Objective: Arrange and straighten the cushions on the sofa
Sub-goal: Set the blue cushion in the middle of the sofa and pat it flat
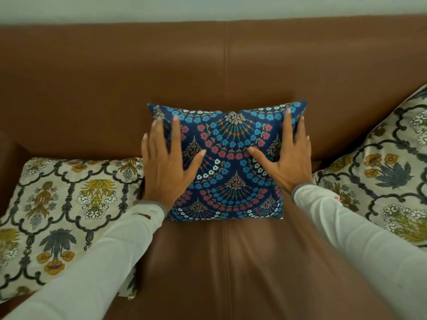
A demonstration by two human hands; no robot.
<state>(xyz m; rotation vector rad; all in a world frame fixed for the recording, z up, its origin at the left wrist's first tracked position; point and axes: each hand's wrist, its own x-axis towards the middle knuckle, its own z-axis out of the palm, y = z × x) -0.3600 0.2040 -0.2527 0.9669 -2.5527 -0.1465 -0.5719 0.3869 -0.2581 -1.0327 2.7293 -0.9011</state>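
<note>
Brown leather sofa (92, 88) fills the view, pale wall above its backrest. Three cushions counted: one blue floral cushion (227, 162) and two cream floral ones. Two hands, both in pale long sleeves.

Blue cushion stands propped against the backrest over the sofa's centre seam, between the two hands. Left hand (166, 165) lies flat on its left side, fingers spread wide, thumb angled inward across the print. Right hand (288, 162) mirrors it on the right side, also splayed wide, palm pressing the fabric. Neither hand grips; both rest open on the face and edges.

Left cream cushion (64, 213) lies flat on the seat just outside the left hand, its near edge touching or almost touching the blue one; cannot tell which. Right cream cushion (379, 172) leans tilted just outside the right wrist.

Judgement: blue cushion is being squared and patted; the cream pair appears not yet set upright.

Risks: leather looks slick, so uneven pressure from one palm could skew the cushion or let its base slide forward. Releasing abruptly may let it topple forward.
</note>
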